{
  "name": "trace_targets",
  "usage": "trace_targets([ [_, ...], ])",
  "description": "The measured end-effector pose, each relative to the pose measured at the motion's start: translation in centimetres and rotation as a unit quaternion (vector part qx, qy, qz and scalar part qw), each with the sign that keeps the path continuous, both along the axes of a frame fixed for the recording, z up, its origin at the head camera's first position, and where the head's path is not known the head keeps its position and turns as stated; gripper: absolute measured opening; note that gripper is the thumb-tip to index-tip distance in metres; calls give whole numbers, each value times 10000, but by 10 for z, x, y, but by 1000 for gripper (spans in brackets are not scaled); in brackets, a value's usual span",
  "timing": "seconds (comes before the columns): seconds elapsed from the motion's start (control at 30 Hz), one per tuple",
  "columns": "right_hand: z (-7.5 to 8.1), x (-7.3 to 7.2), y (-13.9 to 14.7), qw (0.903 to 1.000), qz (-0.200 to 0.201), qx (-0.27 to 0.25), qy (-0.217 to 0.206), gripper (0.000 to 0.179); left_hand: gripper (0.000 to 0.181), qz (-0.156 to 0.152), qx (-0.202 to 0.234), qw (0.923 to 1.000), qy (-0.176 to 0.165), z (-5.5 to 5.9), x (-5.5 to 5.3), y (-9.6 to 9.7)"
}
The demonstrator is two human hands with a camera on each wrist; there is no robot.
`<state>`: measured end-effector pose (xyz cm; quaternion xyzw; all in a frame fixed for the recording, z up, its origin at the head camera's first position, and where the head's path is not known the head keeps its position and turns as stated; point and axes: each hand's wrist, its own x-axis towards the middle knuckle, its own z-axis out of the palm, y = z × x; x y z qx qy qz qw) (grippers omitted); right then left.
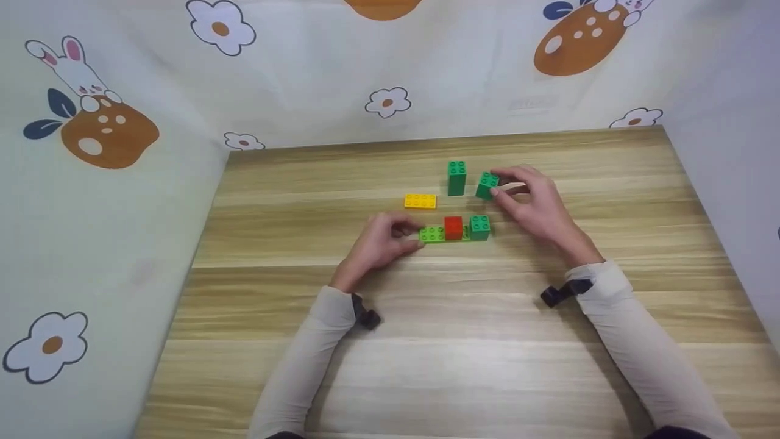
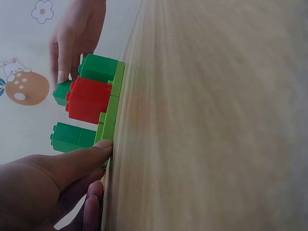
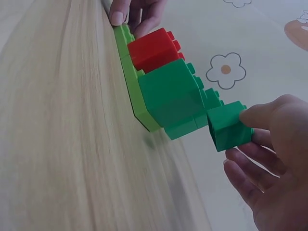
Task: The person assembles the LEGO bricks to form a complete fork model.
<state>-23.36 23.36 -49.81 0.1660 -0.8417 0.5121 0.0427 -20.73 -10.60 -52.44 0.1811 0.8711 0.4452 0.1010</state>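
Note:
My left hand pinches the left end of a light green row of flat bricks lying on the table. On that row a red brick stands near the middle and a green brick at the right end. Between thumb and fingers, my right hand holds another green brick, tilted and raised off the table; its hollow underside shows in the right wrist view. Behind the row stands a tall stack of green bricks, partly hidden in the right wrist view.
A flat yellow brick lies behind the row's left part, left of the green stack. The wooden table meets a patterned cloth at its back and left edges. Each wrist wears a black camera mount.

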Motion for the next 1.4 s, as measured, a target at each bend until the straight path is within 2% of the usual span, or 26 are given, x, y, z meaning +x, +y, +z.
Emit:
trace_targets([
  [0.43, 6, 9, -16, 9981, 303, -214, 500, 36, 30, -66, 132, 9998, 91, -2, -1, 0],
  [1.0, 9, 21, -41, 9954, 705, -124, 642, 39, 30, -163, 127, 9995, 248, -3, -3, -2],
  [1.4, 12, 29, -58, 9936, 987, 76, 544, 37, 29, -19, 10, 10000, 76, -3, -3, 0],
])
